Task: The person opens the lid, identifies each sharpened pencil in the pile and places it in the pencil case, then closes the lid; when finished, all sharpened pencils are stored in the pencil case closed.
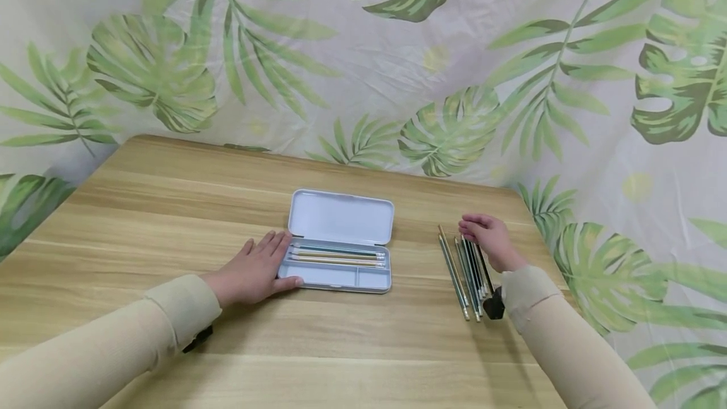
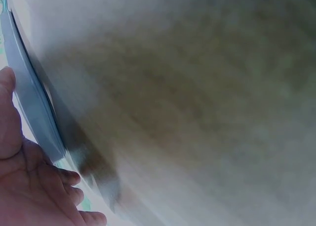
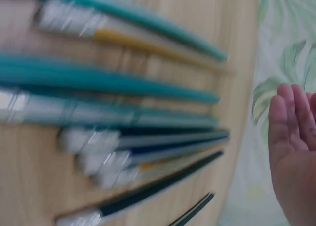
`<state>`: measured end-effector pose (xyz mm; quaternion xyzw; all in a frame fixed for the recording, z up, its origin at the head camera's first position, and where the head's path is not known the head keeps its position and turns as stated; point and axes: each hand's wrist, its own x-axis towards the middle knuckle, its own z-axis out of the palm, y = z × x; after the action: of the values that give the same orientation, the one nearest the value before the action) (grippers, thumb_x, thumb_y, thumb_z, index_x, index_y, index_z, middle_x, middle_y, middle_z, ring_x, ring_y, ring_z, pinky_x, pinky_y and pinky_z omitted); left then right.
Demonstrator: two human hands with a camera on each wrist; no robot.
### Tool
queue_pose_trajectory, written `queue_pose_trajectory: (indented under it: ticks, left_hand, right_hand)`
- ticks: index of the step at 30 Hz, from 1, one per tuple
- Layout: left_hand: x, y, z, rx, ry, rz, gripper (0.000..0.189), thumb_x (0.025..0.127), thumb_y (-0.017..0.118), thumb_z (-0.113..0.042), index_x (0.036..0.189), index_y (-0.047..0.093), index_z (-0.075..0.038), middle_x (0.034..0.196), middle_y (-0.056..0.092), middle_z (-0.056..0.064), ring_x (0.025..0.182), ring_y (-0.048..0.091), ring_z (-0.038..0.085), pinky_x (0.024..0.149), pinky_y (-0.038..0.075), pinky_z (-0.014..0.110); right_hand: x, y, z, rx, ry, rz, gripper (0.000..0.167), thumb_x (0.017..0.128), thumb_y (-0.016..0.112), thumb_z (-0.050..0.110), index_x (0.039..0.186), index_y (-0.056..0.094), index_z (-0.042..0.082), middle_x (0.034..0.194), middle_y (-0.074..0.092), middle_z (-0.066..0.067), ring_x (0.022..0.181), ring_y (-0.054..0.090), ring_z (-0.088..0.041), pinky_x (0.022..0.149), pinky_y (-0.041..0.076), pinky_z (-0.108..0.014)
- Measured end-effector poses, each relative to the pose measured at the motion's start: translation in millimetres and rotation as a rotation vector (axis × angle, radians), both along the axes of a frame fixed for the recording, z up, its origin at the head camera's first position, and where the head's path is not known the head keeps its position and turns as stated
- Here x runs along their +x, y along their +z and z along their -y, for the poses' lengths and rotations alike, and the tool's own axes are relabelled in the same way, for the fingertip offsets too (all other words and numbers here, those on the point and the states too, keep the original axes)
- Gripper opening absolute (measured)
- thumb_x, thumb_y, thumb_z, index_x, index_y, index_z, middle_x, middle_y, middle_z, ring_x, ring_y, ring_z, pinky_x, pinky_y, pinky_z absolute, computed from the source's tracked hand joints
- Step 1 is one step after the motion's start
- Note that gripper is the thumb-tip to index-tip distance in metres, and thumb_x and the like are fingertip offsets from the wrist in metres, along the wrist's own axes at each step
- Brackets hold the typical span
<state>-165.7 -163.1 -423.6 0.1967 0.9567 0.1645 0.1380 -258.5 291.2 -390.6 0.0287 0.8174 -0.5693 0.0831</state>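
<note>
A light blue pencil case (image 1: 329, 278) lies on the table with its lid (image 1: 342, 217) folded back. Several pencils (image 1: 336, 258) lie side by side in its long compartment; the two small front compartments hold nothing visible. My left hand (image 1: 254, 271) rests at the case's left end, fingers straight along the side and thumb at the front edge. On the right, a loose row of pencils (image 1: 452, 274) lies on the table, teal, dark and yellow ones among them. Over their far ends is my right hand (image 1: 490, 242), its fingers extended and holding nothing visible, as the right wrist view shows.
The wooden table (image 1: 363, 346) carries the case and the row of pencils. Behind it hangs a leaf-patterned cloth (image 1: 375, 62), which continues along the right side. A black wrist device (image 1: 494, 303) sits close beside the near ends of the pencils.
</note>
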Motion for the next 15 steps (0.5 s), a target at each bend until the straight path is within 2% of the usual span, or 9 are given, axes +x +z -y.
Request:
queue_pose_trajectory:
  ticks: [6,11,15]
  left_hand:
    - [-1.0,0.8,-0.6,0.002,-0.003,-0.006,0.098,0.101,0.057,-0.058,0.157,0.022,0.015,0.163,0.021,0.034,0.151,0.017,0.052,0.116,0.015,0.072]
    - [-0.3,0.7,-0.6,0.002,-0.001,-0.006,0.099,0.101,0.057,-0.059,0.157,0.022,0.014,0.163,0.022,0.034,0.151,0.017,0.052,0.115,0.015,0.072]
    - [-0.4,-0.5,-0.9,-0.001,-0.003,-0.013,0.099,0.101,0.056,-0.060,0.157,0.022,0.014,0.163,0.022,0.034,0.151,0.018,0.052,0.115,0.016,0.073]
  right_hand:
    - [6.8,-8.5,-25.9,0.058,-0.061,0.080,0.045,0.110,0.045,0.008,0.146,0.039,-0.018,0.141,0.052,-0.033,0.106,0.065,-0.011,0.096,0.053,-0.027]
    - [15.0,-13.2,-29.7,0.143,-0.091,0.115,0.042,0.108,0.045,0.002,0.144,0.042,-0.020,0.138,0.055,-0.034,0.104,0.066,-0.015,0.089,0.056,-0.026]
    - [17.1,-18.6,-30.3,0.161,-0.102,0.124,0.041,0.107,0.046,0.000,0.142,0.043,-0.021,0.136,0.057,-0.035,0.098,0.066,-0.013,0.088,0.057,-0.027]
